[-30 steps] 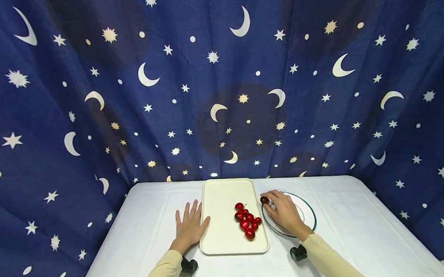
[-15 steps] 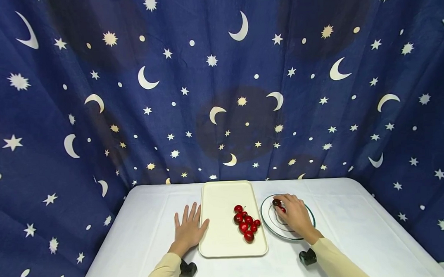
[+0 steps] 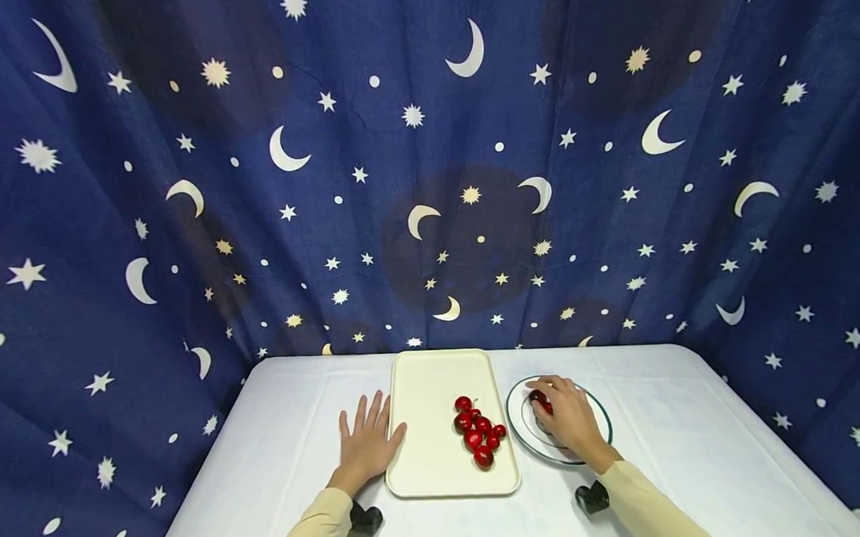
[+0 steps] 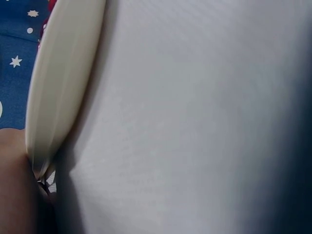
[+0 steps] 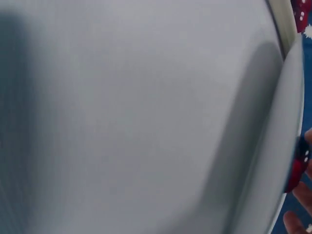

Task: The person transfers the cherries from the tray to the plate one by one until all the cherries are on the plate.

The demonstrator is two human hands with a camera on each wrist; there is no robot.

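Okay, so from my end the right hand [image 3: 574,424] is low over the plate [image 3: 522,431], fingers curled round a dark cherry [image 3: 537,395]. I'd call that a narrow grip, barely wider than the fruit, and a red cherry [image 3: 548,407] sits right beside it under the hand. Can't tell how hard the thumb is pressing; the right wrist view only catches fruit and some fingertips at its edge. Left hand [image 3: 366,447] is flat on the desk [image 3: 697,449], fingers spread wide, holding nothing, thumb on the rim of the tray [image 3: 424,469]. The other cherries [image 3: 483,425] are bunched toward that tray's right side.

My take on doing this bit well: light pinch, fruit settled on the plate before easing off, then lift straight up so neither cherry gets knocked. They look smooth and round, so I'd bet they roll easily.
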